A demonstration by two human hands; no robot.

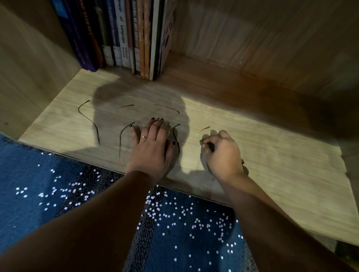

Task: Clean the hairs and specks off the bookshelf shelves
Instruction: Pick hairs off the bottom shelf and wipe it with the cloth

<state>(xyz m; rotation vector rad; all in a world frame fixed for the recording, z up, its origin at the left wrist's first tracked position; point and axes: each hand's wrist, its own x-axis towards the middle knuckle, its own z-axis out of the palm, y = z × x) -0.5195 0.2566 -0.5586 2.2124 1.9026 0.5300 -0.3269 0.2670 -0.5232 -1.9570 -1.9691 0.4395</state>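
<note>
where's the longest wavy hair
Head view: the wavy hair lies at the left end of the shelf, left of the left hand, in front of the books.

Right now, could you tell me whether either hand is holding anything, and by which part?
The right hand pinches something small and dark, likely hair; which part cannot be told. The left hand lies flat on the shelf, holding nothing.

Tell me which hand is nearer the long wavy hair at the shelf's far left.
Left. The left hand lies flat just right of the long wavy hair; the right hand is curled farther right, beyond it.
</note>
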